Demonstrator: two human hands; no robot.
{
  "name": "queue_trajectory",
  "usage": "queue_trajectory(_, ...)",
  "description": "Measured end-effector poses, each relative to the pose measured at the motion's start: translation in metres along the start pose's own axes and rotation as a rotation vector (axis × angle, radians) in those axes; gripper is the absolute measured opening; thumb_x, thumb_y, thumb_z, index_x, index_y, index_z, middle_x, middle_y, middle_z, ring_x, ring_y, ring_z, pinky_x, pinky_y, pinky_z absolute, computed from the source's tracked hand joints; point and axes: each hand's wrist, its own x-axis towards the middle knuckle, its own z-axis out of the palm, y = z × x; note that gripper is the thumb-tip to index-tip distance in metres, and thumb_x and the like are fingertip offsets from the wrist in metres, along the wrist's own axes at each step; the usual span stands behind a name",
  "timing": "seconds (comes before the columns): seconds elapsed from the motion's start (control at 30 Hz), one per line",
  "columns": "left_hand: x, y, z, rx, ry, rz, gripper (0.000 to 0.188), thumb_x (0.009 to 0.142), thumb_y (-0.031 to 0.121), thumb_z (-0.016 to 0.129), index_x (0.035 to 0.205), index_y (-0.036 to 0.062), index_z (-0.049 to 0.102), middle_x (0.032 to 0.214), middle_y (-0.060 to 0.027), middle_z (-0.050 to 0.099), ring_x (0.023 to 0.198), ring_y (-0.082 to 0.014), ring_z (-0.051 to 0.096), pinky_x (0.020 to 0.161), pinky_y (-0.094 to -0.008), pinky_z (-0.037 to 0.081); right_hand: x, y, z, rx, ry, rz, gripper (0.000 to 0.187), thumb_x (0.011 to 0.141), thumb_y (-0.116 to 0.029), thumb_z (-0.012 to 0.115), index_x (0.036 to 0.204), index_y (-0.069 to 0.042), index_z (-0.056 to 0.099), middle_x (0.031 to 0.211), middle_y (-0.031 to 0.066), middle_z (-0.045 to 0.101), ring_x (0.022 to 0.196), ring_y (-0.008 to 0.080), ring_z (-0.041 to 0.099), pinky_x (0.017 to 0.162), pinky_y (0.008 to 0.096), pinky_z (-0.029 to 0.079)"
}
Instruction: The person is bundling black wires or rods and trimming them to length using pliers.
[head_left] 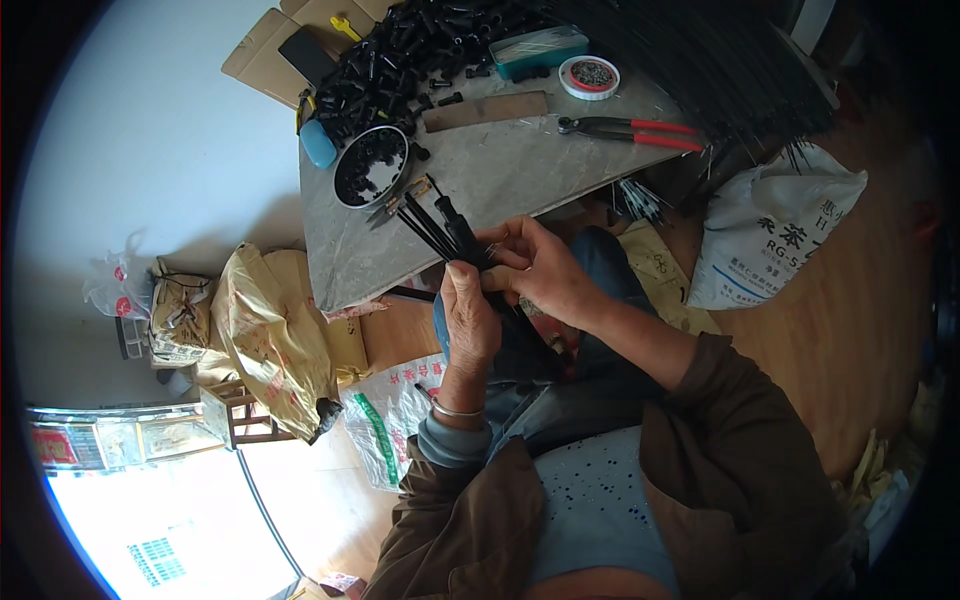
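My left hand (470, 325) is wrapped round a bundle of thin black rods (428, 232), held tilted over my lap at the table's near edge. A thicker black piece with a narrow neck (453, 215) stands up beside the rods in the same grip. Against the bundle's right side, my right hand (550, 268) has its fingers pinched together. Whatever sits between those fingertips is too small to make out. Just beyond the rod tips, a round metal bowl (347, 190) holds small black parts.
On the grey table (490, 180) lie piled black bolt-like pieces (400, 60), red-handled pincers (640, 133), a flat brown strip (485, 111), a teal box (541, 52), a round tub (590, 78) and many long black rods (710, 70). Sacks (770, 235) stand right; yellowish bags (275, 330) stand left.
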Motion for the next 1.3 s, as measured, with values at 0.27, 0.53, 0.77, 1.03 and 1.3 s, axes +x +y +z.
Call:
queue_trajectory(0.27, 0.003, 0.003, 0.005, 0.066, 0.173, 0.044, 0.054, 0.097, 0.052, 0.038, 0.108, 0.0016, 0.055, 0.069, 0.0011, 0.052, 0.051, -0.0048, 0.042, 0.045, -0.0184, 0.033, -0.003, -0.005, 0.000, -0.596, 0.192, -0.551, 0.028, 0.083, -0.012, 0.069, 0.105, -0.001, 0.056, 0.095, 0.0047, 0.058, 0.085, 0.0127, 0.057, 0.070, 0.0277, 0.048)
queue_trajectory(0.53, 0.002, 0.007, 0.018, 0.048, 0.307, 0.003, 0.048, 0.097, 0.049, 0.042, 0.098, 0.0028, 0.055, 0.056, 0.0026, 0.043, 0.043, -0.0051, 0.036, 0.040, -0.0212, 0.028, -0.010, -0.001, -0.002, -0.552, 0.186, -0.477, 0.009, 0.085, -0.007, 0.064, 0.088, 0.000, 0.059, 0.085, 0.0077, 0.060, 0.076, 0.0175, 0.059, 0.066, 0.0291, 0.047)
queue_trajectory(0.77, 0.002, 0.005, 0.022, 0.034, 0.325, -0.011, 0.045, 0.096, 0.050, 0.044, 0.086, 0.0065, 0.051, 0.052, 0.0014, 0.042, 0.041, -0.0075, 0.037, 0.038, -0.0221, 0.029, -0.014, -0.019, -0.009, -0.996, 0.285, -0.915, 0.005, 0.087, -0.006, 0.061, 0.088, -0.001, 0.059, 0.079, 0.0077, 0.059, 0.075, 0.0167, 0.059, 0.068, 0.0280, 0.046)
queue_trajectory(1.03, -0.001, -0.005, 0.023, -0.029, 0.291, 0.017, 0.041, 0.100, 0.040, 0.038, 0.079, 0.0068, 0.049, 0.053, 0.0010, 0.043, 0.042, -0.0073, 0.039, 0.038, -0.0217, 0.031, -0.009, 0.008, -0.027, 0.051, -0.097, -0.139, 0.014, 0.094, -0.012, 0.053, 0.093, 0.000, 0.060, 0.079, 0.0054, 0.063, 0.073, 0.0131, 0.062, 0.068, 0.0269, 0.050)
queue_trajectory(1.3, 0.002, -0.008, 0.017, 0.069, 0.169, 0.084, 0.045, 0.096, 0.050, 0.044, 0.088, 0.0057, 0.047, 0.054, -0.0012, 0.040, 0.044, -0.0126, 0.041, 0.043, -0.0261, 0.038, 0.008, -0.075, -0.159, -1.431, 0.669, -0.782, 0.013, 0.078, -0.016, 0.068, 0.082, -0.006, 0.060, 0.084, 0.0081, 0.060, 0.082, 0.0268, 0.057, 0.073, 0.0374, 0.045)
